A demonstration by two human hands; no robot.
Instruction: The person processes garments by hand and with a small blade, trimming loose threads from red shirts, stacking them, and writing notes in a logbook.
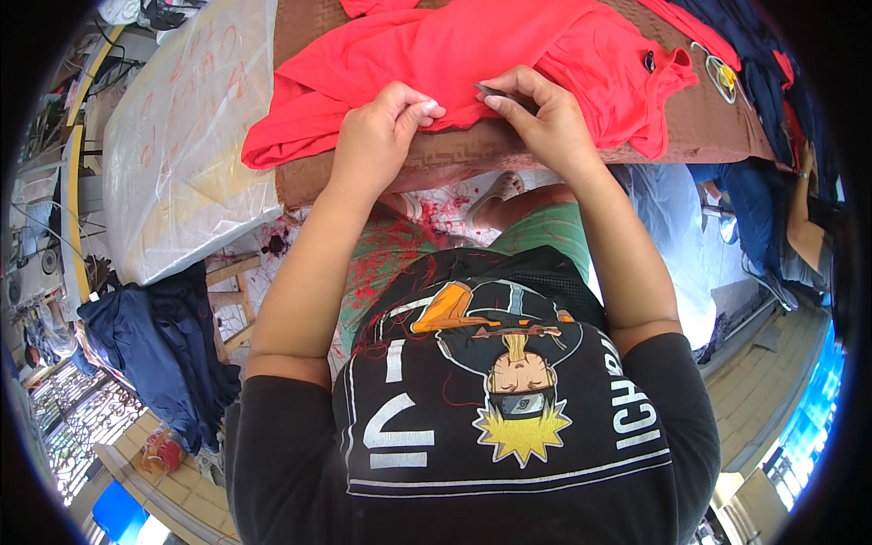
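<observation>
A red garment [472, 54] lies spread on a brown patterned table cover [472, 150]. My left hand [381, 136] pinches the garment's near hem between thumb and fingers. My right hand [540, 118] also presses on the hem and holds a small dark tool [490, 90] between thumb and forefinger, its tip pointing left toward the other hand. What kind of tool it is cannot be told.
A clear plastic-covered surface [182, 136] lies at the left. Dark blue clothes [154, 345] hang at the lower left and more dark garments [754, 64] lie at the upper right. Another person's arm [804, 218] shows at the right edge. A round yellow and white object [724, 77] rests on the table.
</observation>
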